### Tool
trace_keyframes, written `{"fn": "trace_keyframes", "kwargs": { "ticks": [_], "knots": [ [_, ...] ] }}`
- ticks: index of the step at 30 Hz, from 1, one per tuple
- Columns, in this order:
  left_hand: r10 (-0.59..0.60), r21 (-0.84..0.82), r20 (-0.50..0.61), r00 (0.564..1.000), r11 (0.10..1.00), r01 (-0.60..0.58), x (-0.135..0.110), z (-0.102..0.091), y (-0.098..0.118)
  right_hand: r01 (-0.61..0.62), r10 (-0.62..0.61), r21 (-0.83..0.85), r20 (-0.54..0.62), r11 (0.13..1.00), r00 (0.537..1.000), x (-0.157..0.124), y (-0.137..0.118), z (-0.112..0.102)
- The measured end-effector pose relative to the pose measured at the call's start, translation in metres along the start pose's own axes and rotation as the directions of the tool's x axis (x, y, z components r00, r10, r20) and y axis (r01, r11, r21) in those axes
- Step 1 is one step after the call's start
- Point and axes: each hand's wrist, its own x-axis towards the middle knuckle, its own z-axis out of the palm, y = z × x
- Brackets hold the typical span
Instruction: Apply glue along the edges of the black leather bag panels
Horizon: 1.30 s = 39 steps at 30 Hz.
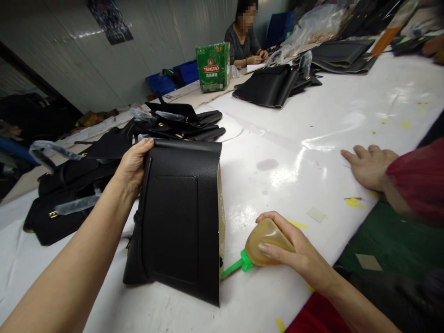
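Note:
A black leather bag piece point(176, 222) stands tilted on the white table, its open edge facing right. My left hand point(136, 159) grips its upper left corner, thumb on top and fingers mostly hidden behind. In my right hand point(287, 240) is a squeeze bottle point(265, 240) of yellowish glue with a green nozzle. The nozzle tip points left and meets the bag's open right edge near the bottom. A shiny, wet-looking strip point(222, 217) shows along the inside of that edge.
Black bags point(76, 185) with plastic-wrapped handles lie at left, more black pieces point(270, 85) at the back. A green Tsingtao box point(212, 67) stands before a seated person point(243, 41). Another person's hand point(371, 164) rests on the white table point(294, 134) at right. Yellow scraps point(354, 202) lie nearby.

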Motion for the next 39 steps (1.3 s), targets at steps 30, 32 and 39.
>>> {"fn": "trace_keyframes", "kwargs": {
  "ticks": [30, 32, 39],
  "knots": [
    [-0.093, 0.039, -0.095, 0.991, 0.994, 0.097, -0.011, 0.015, 0.008, -0.005, 0.002, 0.037, 0.095, 0.999, 0.995, -0.018, 0.009, 0.014],
    [-0.155, 0.068, -0.087, 0.984, 0.985, 0.161, -0.015, 0.019, 0.013, -0.044, 0.032, 0.152, 0.078, 0.987, 0.996, -0.020, 0.008, 0.011],
    [-0.385, 0.259, -0.115, 0.916, 0.878, 0.402, -0.034, 0.045, 0.053, -0.004, 0.179, 0.576, -0.247, 0.817, 0.952, -0.028, 0.005, -0.021]
  ]
}}
